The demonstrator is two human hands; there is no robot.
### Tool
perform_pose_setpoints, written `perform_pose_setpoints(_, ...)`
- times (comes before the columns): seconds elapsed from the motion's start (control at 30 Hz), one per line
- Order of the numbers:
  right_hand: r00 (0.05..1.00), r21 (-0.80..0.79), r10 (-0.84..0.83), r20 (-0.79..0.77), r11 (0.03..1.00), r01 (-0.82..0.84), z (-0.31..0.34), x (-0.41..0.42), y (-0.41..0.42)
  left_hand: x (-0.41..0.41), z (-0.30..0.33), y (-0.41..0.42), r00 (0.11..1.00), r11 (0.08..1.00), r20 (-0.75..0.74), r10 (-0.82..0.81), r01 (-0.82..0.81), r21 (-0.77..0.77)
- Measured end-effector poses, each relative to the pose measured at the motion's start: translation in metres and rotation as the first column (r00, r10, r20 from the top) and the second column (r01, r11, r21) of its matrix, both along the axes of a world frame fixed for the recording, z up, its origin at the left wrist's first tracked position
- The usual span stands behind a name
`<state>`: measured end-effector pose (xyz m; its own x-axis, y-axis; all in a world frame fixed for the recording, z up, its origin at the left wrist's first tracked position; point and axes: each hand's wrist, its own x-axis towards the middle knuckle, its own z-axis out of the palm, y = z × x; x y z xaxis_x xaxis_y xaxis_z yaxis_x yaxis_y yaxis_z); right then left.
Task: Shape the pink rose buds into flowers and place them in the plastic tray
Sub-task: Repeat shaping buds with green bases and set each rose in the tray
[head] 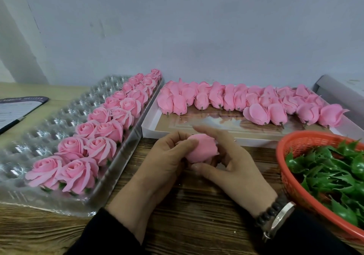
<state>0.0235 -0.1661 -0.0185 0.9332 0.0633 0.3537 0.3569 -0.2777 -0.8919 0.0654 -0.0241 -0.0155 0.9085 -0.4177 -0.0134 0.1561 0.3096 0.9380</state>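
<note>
A closed pink rose bud (201,148) sits between both hands above the wooden table. My left hand (163,162) grips it from the left, thumb over its top. My right hand (230,160) cups it from the right, fingers curled round its far side and thumb under it. A clear plastic tray (39,134) with round cells lies at the left; two rows of shaped pink roses (102,134) fill its right side. Several unshaped pink buds (246,103) with short stems lie in a flat white box (197,134) behind my hands.
An orange mesh basket (291,176) holding green plastic leaf bases (334,176) stands at the right, close to my right wrist. A dark-edged paper pad (17,107) lies at the far left. A grey wall runs behind the table.
</note>
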Motion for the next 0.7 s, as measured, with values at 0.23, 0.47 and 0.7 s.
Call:
perform_pose_setpoints(0.23, 0.995, 0.233, 0.044, -0.091, 0.972, -0.022, 0.001, 0.0009, -0.0025, -0.0023, 0.0006, -0.0027, 0.999, 0.998, 0.018, 0.04, -0.041, 0.038)
perform_pose_setpoints(0.47, 0.994, 0.356, 0.092, -0.061, 0.932, -0.065, 0.0016, 0.0005, -0.0038, -0.0009, -0.0007, -0.002, 0.998, 0.999, 0.05, 0.036, -0.038, 0.029)
perform_pose_setpoints(0.7, 0.994, 0.355, -0.072, -0.078, 0.93, 0.095, -0.0052, 0.0065, -0.0049, -0.0027, 0.0026, -0.0005, 0.938, 0.912, 0.307, 0.163, -0.262, 0.316)
